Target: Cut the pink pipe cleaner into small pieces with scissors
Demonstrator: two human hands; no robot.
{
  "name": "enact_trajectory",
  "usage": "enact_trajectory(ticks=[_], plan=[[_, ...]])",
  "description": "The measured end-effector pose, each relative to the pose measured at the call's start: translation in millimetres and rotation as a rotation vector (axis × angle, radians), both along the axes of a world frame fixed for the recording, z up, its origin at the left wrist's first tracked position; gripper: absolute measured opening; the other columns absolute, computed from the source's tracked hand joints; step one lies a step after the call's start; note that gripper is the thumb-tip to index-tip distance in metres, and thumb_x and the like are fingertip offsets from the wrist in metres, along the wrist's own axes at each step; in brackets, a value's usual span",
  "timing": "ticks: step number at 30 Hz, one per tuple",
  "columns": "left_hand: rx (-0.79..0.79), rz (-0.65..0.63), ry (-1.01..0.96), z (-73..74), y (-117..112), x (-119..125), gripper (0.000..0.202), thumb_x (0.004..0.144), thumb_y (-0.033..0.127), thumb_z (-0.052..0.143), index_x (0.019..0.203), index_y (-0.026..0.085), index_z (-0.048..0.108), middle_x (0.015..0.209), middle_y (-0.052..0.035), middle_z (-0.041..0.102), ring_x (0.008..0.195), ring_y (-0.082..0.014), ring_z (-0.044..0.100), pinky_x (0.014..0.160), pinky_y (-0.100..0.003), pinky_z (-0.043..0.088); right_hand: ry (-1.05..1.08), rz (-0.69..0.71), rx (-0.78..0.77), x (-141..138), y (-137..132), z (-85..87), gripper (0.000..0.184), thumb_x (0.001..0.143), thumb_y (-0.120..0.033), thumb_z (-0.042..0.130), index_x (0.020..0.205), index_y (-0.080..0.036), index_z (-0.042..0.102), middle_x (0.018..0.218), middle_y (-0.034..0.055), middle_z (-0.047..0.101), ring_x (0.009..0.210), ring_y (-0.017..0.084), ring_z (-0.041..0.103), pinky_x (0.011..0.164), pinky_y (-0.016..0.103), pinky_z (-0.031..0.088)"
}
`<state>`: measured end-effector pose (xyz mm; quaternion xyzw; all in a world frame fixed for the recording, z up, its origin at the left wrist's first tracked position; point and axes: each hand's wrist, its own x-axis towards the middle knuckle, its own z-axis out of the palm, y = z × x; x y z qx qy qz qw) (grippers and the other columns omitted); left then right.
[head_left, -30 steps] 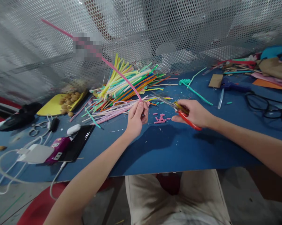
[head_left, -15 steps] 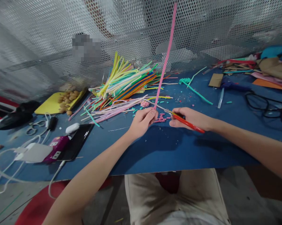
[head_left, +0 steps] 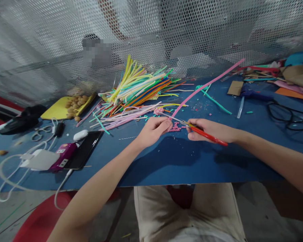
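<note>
On a blue table (head_left: pixel 242 169), a bundle of colourful fuzzy stems (head_left: pixel 141 89) lies against a perforated metal panel (head_left: pixel 199 27). In front of the bundle, nearer the person, two bare hands work close together. The left hand (head_left: pixel 155 131) has thumb and fingers pinched on the lower end of a pink stem (head_left: pixel 208 84), which slants up and away, past the bundle's right side. The right hand (head_left: pixel 209 130), farther right of the bundle, has its fingers wrapped around red-handled scissors (head_left: pixel 204 133); their blades reach the stem beside the left fingertips, though whether they touch it is unclear. Short pink pieces (head_left: pixel 175 128) lie in front of the bundle, toward its right. Left of the bundle, walnuts (head_left: pixel 75 104) rest on something yellow (head_left: pixel 55 108); a black phone (head_left: pixel 84 153) lies to its front left.
</note>
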<state>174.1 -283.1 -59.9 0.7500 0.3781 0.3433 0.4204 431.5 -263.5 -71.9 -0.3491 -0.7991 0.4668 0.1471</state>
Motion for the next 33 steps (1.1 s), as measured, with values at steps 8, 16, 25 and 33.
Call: enact_trajectory(ticks=[8, 16, 25, 33], plan=[[0.027, -0.022, -0.036, 1.0, -0.1, 0.5, 0.048, 0.099, 0.047, 0.049, 0.062, 0.016, 0.045, 0.058, 0.0018, 0.039, 0.054, -0.0088, 0.033, 0.054, -0.026, 0.025, 0.002, -0.008, -0.011, -6.7, -12.5, 8.1, 0.039, 0.084, -0.056, 0.067, 0.086, -0.022, 0.049, 0.081, -0.0029, 0.047, 0.068, 0.013, 0.043, 0.066, 0.029, 0.041], [-0.009, -0.038, -0.106, -0.8, 0.8, 0.7, 0.048, 0.098, 0.046, 0.052, 0.061, 0.017, 0.04, 0.059, 0.0028, 0.033, 0.054, -0.0086, 0.028, 0.054, -0.028, 0.021, -0.032, -0.022, -0.026, -7.4, -15.8, 8.8, 0.038, 0.084, -0.054, 0.067, 0.086, -0.023, 0.044, 0.08, -0.0038, 0.045, 0.071, 0.014, 0.041, 0.07, 0.03, 0.04], [-0.027, -0.038, -0.098, -1.9, 1.0, 2.3, 0.051, 0.097, 0.05, 0.052, 0.061, 0.016, 0.04, 0.059, 0.0026, 0.035, 0.055, -0.0086, 0.028, 0.055, -0.027, 0.022, 0.004, -0.005, 0.013, -8.1, -18.9, 7.6, 0.03, 0.091, -0.05, 0.058, 0.085, -0.022, 0.048, 0.09, 0.0008, 0.053, 0.079, 0.016, 0.049, 0.078, 0.032, 0.043], [-0.053, -0.052, -0.09, -1.7, -1.8, 2.5, 0.048, 0.097, 0.046, 0.052, 0.06, 0.016, 0.042, 0.057, 0.0028, 0.034, 0.053, -0.0086, 0.027, 0.054, -0.027, 0.022, -0.086, 0.022, 0.055, -5.1, -20.7, 6.4, 0.017, 0.093, -0.032, 0.054, 0.084, -0.023, 0.043, 0.077, 0.0015, 0.055, 0.071, 0.017, 0.048, 0.064, 0.031, 0.039]])
